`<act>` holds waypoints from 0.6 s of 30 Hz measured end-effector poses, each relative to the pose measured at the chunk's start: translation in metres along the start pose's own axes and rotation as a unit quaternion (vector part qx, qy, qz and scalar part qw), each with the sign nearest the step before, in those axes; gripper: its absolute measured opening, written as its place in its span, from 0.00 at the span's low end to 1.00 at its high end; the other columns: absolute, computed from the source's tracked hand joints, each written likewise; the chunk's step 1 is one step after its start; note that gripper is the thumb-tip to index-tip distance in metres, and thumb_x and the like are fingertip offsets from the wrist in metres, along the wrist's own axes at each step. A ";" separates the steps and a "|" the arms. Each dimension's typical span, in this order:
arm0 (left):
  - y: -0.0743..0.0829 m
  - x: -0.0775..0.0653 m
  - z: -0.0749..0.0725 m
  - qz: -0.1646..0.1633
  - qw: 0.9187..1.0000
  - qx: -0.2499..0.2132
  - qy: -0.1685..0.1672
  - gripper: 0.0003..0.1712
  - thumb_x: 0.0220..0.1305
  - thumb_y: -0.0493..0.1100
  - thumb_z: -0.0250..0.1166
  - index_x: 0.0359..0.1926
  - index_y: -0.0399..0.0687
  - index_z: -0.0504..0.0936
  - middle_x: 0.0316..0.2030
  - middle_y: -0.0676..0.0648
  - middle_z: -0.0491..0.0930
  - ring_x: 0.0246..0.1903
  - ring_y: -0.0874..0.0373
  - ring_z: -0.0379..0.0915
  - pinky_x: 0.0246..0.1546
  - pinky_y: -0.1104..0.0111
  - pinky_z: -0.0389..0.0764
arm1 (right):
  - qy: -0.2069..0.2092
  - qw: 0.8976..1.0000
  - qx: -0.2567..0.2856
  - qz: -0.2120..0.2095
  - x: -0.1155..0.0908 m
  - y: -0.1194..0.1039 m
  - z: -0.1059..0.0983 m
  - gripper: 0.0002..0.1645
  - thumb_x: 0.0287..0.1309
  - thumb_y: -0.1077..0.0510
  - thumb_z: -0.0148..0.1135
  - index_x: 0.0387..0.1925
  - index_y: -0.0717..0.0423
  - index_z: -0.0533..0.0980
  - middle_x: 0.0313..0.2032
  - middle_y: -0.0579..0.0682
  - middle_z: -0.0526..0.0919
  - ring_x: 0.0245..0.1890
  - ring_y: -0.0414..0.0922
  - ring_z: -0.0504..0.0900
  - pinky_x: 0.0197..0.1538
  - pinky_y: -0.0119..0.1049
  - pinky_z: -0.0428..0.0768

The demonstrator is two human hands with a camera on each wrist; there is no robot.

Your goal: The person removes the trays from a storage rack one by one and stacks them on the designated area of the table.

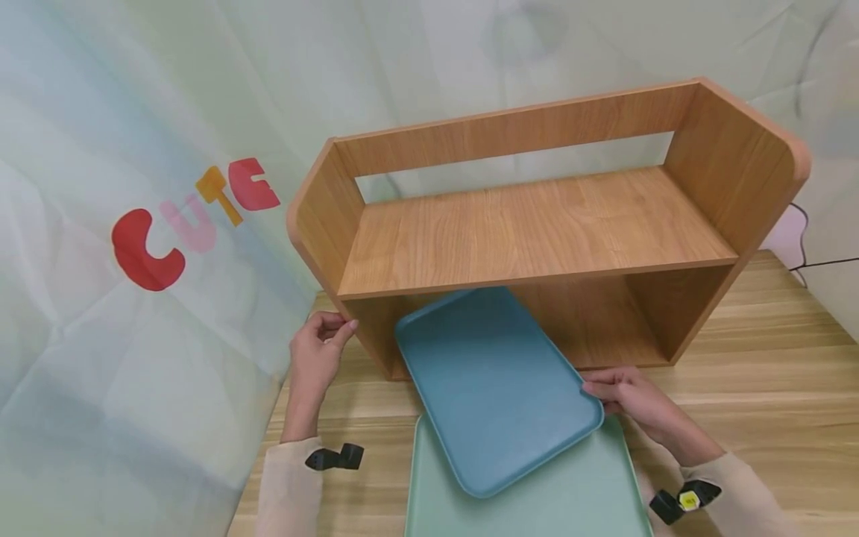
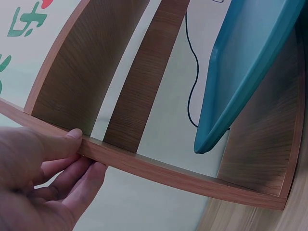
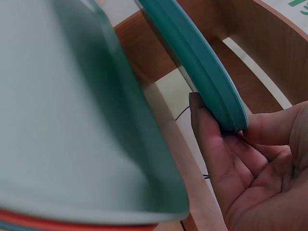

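Note:
A blue tray (image 1: 496, 388) slants out of the lower compartment of a wooden two-tier shelf (image 1: 537, 227), its far end under the middle board. My right hand (image 1: 634, 403) pinches the tray's right edge near its front corner; in the right wrist view the thumb and fingers grip the blue tray (image 3: 211, 77) from both sides. My left hand (image 1: 318, 350) pinches the front edge of the shelf's left side panel, thumb on one face and fingers on the other in the left wrist view. Below the blue tray lies a light green tray (image 1: 537, 485), partly covered by it.
In the right wrist view, an orange-red rim (image 3: 72, 219) shows beneath the green tray. The shelf stands on a wood-grain table (image 1: 765, 388) before a pale curtain (image 1: 201, 358) with coloured letters. A thin dark cable (image 1: 832, 262) runs at the right.

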State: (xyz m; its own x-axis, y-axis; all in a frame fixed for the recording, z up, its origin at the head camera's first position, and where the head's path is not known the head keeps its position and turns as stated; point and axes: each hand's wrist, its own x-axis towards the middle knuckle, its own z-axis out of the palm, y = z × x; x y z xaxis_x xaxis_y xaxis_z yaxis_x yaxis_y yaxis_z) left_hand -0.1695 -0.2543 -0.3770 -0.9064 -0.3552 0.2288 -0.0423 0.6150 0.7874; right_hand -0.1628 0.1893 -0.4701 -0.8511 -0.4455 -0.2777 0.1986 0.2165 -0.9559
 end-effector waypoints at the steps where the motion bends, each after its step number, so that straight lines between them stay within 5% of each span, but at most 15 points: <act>1: 0.000 0.000 0.000 0.000 1.000 0.002 0.000 0.13 0.62 0.44 0.66 0.41 0.39 0.79 0.39 0.42 0.82 0.39 0.53 0.78 0.31 0.76 0.73 | -0.004 1.000 -0.001 -0.002 -0.001 0.001 -0.001 0.27 0.67 0.55 0.54 0.58 0.74 0.70 0.46 0.53 0.85 0.39 0.36 0.84 0.42 0.34 0.81; 7: 0.000 0.000 0.000 0.005 1.000 0.004 0.000 0.13 0.61 0.43 0.66 0.41 0.38 0.79 0.39 0.41 0.82 0.38 0.52 0.79 0.31 0.77 0.73 | -0.003 1.000 -0.015 -0.007 -0.004 0.005 -0.003 0.24 0.67 0.57 0.54 0.54 0.74 0.72 0.41 0.46 0.86 0.37 0.35 0.82 0.41 0.33 0.81; 18: 0.000 -0.001 -0.001 0.007 1.000 0.005 -0.002 0.13 0.62 0.43 0.66 0.41 0.37 0.79 0.39 0.39 0.81 0.39 0.50 0.79 0.32 0.79 0.72 | -0.006 0.999 -0.040 -0.013 -0.008 0.007 -0.009 0.24 0.66 0.56 0.54 0.54 0.73 0.74 0.43 0.51 0.85 0.38 0.35 0.81 0.42 0.34 0.80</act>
State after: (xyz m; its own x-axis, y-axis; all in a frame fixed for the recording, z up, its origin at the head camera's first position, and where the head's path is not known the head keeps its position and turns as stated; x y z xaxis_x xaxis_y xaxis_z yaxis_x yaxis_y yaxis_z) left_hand -0.1678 -0.2546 -0.3765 -0.9083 -0.3436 0.2386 -0.0332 0.6278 0.7776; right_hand -0.1588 0.2018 -0.4737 -0.8498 -0.4612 -0.2551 0.1375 0.2733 -0.9520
